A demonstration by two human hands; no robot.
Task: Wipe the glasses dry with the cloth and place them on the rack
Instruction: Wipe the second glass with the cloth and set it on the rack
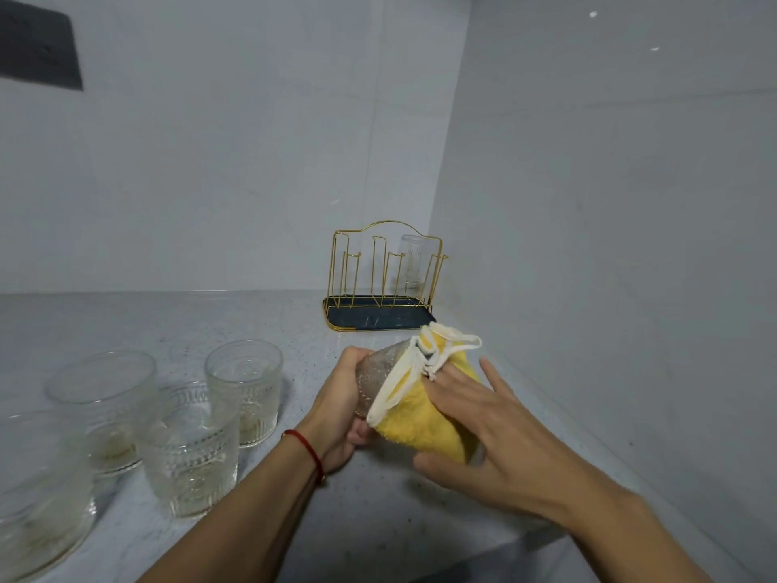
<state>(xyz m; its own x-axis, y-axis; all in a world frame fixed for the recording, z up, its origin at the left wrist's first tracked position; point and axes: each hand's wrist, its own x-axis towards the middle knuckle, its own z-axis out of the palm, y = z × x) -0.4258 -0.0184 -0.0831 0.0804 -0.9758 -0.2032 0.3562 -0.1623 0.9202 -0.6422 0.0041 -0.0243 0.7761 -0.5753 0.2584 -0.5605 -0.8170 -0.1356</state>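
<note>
From my feed, the left hand [342,403] grips the base end of a patterned glass [376,378] held on its side above the countertop [294,326], fingers curled round it, a red string bracelet [305,450] on that wrist. The right hand [471,418] presses a yellow cloth [424,427] with a white hem over the glass's other end; thumb beneath, fingers spread over the top and partly straight, the cloth wrapped between palm and glass. I cannot see the glass's rim, the cloth covers it. The gold wire rack [380,273] with its dark blue tray stands at the far corner where the two walls meet, beyond the hands and apart from them. One clear glass on the rack [412,260] sits inverted over a back right prong; the other prongs show bare. To the left on the counter stand four more glasses in a loose cluster: the nearest upright glass [244,391] just left of the left wrist, a front glass [191,452] overlapping it in view, a back left glass [103,408], and a blurred one at the frame edge [38,490]. A dark wall plate [38,48] sits upper left.
</note>
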